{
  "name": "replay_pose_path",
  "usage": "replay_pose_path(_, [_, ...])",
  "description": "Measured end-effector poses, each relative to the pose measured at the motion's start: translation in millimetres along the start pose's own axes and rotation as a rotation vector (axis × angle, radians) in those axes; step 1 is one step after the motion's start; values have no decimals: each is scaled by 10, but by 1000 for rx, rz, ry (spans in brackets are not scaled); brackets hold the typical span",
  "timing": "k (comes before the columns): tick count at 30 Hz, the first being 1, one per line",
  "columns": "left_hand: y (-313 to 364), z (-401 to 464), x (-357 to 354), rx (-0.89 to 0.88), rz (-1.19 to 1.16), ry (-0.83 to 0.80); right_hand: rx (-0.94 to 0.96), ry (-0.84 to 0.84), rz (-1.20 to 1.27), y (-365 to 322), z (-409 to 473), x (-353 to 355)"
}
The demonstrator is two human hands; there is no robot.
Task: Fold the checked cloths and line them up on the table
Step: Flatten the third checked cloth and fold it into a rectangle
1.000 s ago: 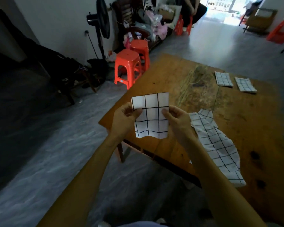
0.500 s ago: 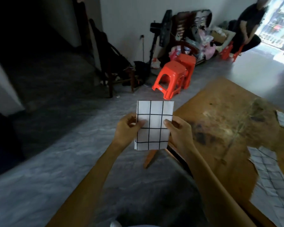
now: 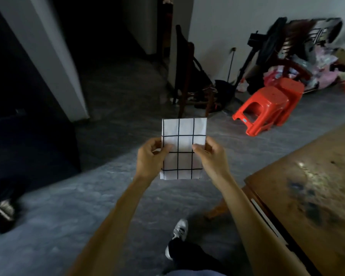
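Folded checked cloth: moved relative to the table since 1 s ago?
Yes. The folded checked cloth, pinched by the left hand and right hand, was over the table's near corner; now it hangs over the floor, left of the table edge.

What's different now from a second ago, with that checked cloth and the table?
The view has swung left, away from the table: the folded cloths and the loose one on it have left the picture, and only its corner shows. The cloth is now held over the floor. Unchanged: the left hand and right hand still pinch its side edges, and it stays folded.
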State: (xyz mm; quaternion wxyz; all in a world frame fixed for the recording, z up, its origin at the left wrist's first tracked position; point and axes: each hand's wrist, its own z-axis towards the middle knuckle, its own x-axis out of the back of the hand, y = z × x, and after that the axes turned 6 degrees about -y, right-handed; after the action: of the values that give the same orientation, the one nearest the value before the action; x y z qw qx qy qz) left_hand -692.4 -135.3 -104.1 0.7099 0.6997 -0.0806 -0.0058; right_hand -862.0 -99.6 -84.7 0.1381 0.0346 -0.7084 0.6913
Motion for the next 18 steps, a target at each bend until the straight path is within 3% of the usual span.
replay_pose_path(18, [364, 2872, -361, -26, 114, -71, 59, 168, 232, 0, 2839, 320])
